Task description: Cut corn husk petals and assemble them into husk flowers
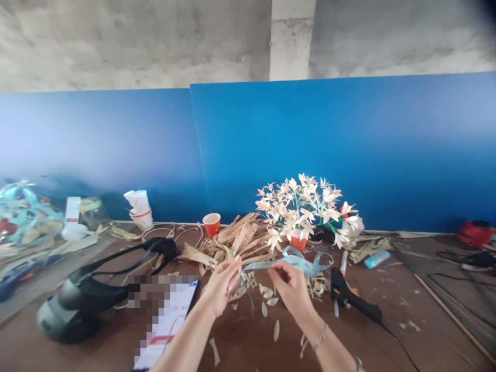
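My left hand (223, 283) is closed in a pinch, with a thin green stem (250, 296) hanging below its fingertips. A pale, pointed strip (228, 251) shows just above that hand. Light blue ribbon (256, 266) runs from my left fingertips to my right hand (290, 287), whose thumb and finger pinch it. More ribbon lies in loops (318, 264) behind the right hand. Beyond it, a bunch of cream husk flowers (306, 204) on green stems stands in a red paper cup (297, 241). Loose petals (266, 292) lie on the brown table between my hands.
Dried husks (244, 237) are heaped behind my hands, beside another red cup (212, 225). A black glue gun (351, 297) with a cord lies to the right. On the left are a partly pixelated screen (170, 320) and a dark headset (81, 294). A blue panel (310, 134) stands behind.
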A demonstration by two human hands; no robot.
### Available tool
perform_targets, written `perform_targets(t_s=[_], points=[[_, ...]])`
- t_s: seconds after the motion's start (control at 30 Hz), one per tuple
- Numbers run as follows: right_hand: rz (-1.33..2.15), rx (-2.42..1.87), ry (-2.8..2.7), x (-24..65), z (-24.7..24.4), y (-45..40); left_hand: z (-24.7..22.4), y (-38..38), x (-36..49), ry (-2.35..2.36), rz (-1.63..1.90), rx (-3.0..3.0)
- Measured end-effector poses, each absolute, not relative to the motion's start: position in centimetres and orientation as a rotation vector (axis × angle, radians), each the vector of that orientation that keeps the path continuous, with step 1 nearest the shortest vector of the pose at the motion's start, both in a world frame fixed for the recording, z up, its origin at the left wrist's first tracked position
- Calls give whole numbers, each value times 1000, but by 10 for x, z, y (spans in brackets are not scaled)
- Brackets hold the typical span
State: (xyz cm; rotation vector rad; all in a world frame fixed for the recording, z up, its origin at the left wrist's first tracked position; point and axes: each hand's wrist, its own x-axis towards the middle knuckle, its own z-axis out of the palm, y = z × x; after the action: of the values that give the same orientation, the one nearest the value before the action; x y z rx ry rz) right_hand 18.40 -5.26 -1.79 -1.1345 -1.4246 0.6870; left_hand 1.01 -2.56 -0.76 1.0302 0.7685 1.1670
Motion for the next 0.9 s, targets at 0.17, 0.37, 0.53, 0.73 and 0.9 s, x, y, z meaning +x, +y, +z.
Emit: perform_targets(t_s=[0.17, 0.37, 0.53, 0.73, 0.9], points=[[691, -1140, -1303, 188, -22, -48, -11, -22, 9, 763, 1174, 1040], [705, -1135, -1304, 188, -21, -47, -12, -20, 5, 1156, 1366, 1617], [666, -1143, -1364, 186, -20, -49, -8, -26, 8, 1283, 1493, 2267], [678, -1132, -1421, 185, -21, -49, -12, -27, 15, 1282, 1263, 2469], [653, -1158, -1405, 186, -22, -50, -9, -29, 16, 1317, 1208, 2442]])
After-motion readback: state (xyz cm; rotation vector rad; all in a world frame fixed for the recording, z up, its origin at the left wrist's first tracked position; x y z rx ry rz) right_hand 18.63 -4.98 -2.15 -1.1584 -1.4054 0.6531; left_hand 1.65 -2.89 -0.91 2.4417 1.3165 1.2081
